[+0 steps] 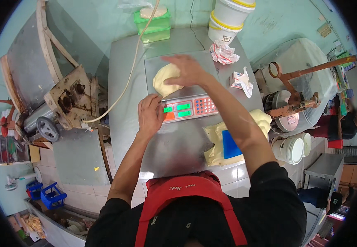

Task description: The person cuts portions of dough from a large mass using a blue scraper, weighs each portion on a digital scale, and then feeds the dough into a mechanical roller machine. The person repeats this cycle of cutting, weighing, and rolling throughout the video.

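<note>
A round piece of pale yellow dough point(162, 82) lies on the metal pan point(203, 76) of an orange digital scale point(191, 109) with lit green displays. My right hand point(185, 71), a little blurred, reaches over the dough's right side with fingers spread and the thumb against it. Beside the scale's front left corner is my left hand point(150, 113), fingers loosely stretched toward the pan edge, just below the dough. A large slab of the same dough point(215, 138) spreads at the table's front right, with a blue flat scraper point(231, 145) on it, partly behind my right forearm.
The steel table point(125, 82) also holds crumpled wrappers point(224, 52), an opened small carton point(241, 81), green tubs point(153, 26) and white buckets point(226, 24). A pale hose point(131, 74) hangs across its left side. Machinery point(67, 99) stands left, a covered mixer point(285, 103) right.
</note>
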A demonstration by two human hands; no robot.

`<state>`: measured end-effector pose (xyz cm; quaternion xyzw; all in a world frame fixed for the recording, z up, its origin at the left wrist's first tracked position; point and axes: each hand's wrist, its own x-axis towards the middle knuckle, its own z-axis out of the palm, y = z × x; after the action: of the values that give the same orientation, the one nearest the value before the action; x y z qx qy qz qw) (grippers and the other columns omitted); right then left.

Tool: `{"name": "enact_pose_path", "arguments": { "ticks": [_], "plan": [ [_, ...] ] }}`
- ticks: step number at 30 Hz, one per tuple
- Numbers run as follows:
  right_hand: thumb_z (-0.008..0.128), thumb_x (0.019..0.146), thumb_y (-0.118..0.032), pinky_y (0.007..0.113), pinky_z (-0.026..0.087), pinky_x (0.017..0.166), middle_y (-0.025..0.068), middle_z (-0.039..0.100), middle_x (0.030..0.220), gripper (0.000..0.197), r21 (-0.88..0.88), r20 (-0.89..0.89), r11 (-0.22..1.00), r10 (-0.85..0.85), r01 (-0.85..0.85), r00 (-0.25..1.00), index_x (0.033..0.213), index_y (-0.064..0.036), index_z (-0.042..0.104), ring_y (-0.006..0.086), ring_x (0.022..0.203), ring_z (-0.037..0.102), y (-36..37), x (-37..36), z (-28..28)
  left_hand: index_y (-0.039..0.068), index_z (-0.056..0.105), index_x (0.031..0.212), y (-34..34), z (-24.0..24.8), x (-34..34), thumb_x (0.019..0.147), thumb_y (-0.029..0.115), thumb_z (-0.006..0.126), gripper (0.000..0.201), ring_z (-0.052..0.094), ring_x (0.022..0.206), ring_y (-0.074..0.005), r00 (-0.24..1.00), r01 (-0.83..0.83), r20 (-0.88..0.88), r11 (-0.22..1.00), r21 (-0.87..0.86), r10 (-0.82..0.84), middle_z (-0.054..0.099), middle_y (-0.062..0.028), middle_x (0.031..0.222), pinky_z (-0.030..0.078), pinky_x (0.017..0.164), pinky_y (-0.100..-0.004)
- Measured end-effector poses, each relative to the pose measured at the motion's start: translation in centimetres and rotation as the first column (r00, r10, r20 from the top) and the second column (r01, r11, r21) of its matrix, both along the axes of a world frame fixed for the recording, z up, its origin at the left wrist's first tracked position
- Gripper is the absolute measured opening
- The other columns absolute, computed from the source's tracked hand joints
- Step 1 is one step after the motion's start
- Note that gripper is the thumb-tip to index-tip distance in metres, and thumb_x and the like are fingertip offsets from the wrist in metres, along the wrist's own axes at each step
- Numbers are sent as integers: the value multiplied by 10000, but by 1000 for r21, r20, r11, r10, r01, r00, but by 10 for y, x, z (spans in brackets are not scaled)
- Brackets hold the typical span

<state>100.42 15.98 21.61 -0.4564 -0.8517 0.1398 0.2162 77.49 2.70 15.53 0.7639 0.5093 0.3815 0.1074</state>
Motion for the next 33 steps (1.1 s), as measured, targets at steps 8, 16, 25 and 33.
{"name": "enact_pose_path", "arguments": {
  "ticks": [8, 16, 25, 33],
  "plan": [
    [733, 826, -728, 461, 573, 971, 254, 769, 1110, 778, -416, -249, 758, -627, 503, 738, 1157, -25, 780, 397, 1054, 750, 22, -19, -33, -52, 677, 1324, 16, -40, 6, 924, 13, 742, 410, 637, 1317, -400, 998, -63, 4, 997, -36, 63, 678, -230, 1385, 533, 1104, -453],
    [781, 981, -361, 450, 633, 800, 182, 758, 1067, 529, -743, -579, 597, -800, -303, -156, 1216, 99, 665, 284, 959, 756, -65, -19, -26, -34, 669, 1348, 26, -25, 10, 942, 16, 712, 412, 639, 1310, -403, 999, -51, 12, 992, -120, 53, 678, -236, 1384, 530, 1098, -467],
    [759, 980, -389, 399, 565, 797, 168, 728, 964, 457, -366, -724, 812, -556, 455, 409, 1151, 33, 711, 251, 863, 718, -237, 0, 64, 73, 499, 1559, -53, 64, 78, 1113, 295, 519, 498, 624, 1312, -287, 525, 507, 851, 796, -331, 19, 580, -133, 1528, 528, 1053, -404],
    [668, 1044, -511, 357, 581, 949, 139, 740, 1266, 671, -653, -468, 488, -861, -579, -198, 1506, -35, 566, 213, 1119, 714, -406, -11, -15, 80, 556, 1478, -197, 50, 34, 1123, 621, 330, 685, 681, 1231, -287, 260, 956, 767, -48, -288, 587, 664, -143, 1388, 562, 1040, -441]
  ]
}}
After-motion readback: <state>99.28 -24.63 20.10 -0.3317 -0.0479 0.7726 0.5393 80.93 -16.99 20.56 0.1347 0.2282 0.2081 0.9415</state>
